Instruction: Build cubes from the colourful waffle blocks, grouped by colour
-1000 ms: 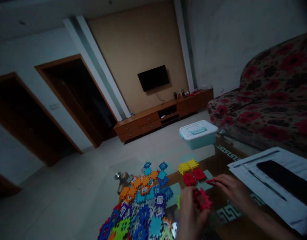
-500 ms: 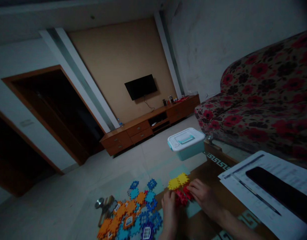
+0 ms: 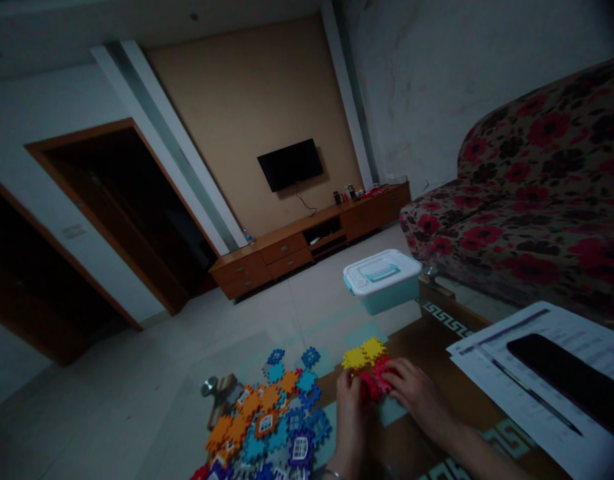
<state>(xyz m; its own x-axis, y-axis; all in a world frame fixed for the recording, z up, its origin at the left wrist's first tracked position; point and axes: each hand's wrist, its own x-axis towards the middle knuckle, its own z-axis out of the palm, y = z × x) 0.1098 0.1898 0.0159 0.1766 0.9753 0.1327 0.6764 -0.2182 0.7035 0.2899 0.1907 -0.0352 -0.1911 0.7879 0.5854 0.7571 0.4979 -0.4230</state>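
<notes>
- The left hand (image 3: 351,407) and the right hand (image 3: 415,392) meet over a small group of red toothed tiles (image 3: 373,385), which lies flat on the glass worktop (image 3: 427,333).
- The fingers of the right hand are bent and press on the right edge of the red tiles; the fingers of the left hand touch their left edge. Whether either hand really pinches a tile I cannot tell (the room is dim and the fingers cover the tiles).
- Two yellow tiles (image 3: 363,353), joined side by side, lie touching the far edge of the red ones.
- To the left is a loose pile of interlocking tiles (image 3: 271,420) in orange, blue and purple, some of them with small white window prints.
- Behind the tiles, at the far edge of the worktop, stands a storage box (image 3: 381,281) with a white lid and a teal handle. The lid is closed, so its content is not visible.
- On the right side of the worktop lie printed papers (image 3: 547,380), and a dark flat object (image 3: 567,373) rests on them.
- A sofa with red flowers (image 3: 527,220) stands behind the worktop, on the right.
</notes>
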